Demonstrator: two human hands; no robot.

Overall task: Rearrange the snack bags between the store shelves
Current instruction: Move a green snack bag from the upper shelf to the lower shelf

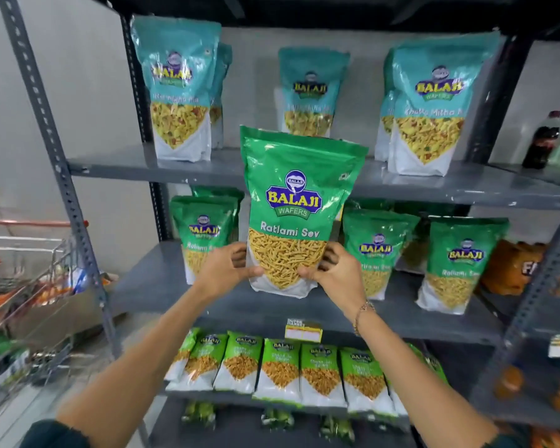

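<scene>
On the upper shelf (117, 166), bare gaps flank the rear middle teal Khatta Mitha bag (309, 92), bounded by teal bags at the left (178, 92) and right (430, 108) ends, the raised Ratlami Sev bag (296, 202) fronting them.

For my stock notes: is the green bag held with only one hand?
No, both hands, left and right, grip the green bag at its lower sides.

A green Ratlami Sev bag (296, 208) stands upright in the air before the middle shelf (149, 286) — clear window of yellow sev, white base. More green bags (463, 263) stand on that shelf; teal bags (178, 88) line the upper shelf (120, 166).
</scene>
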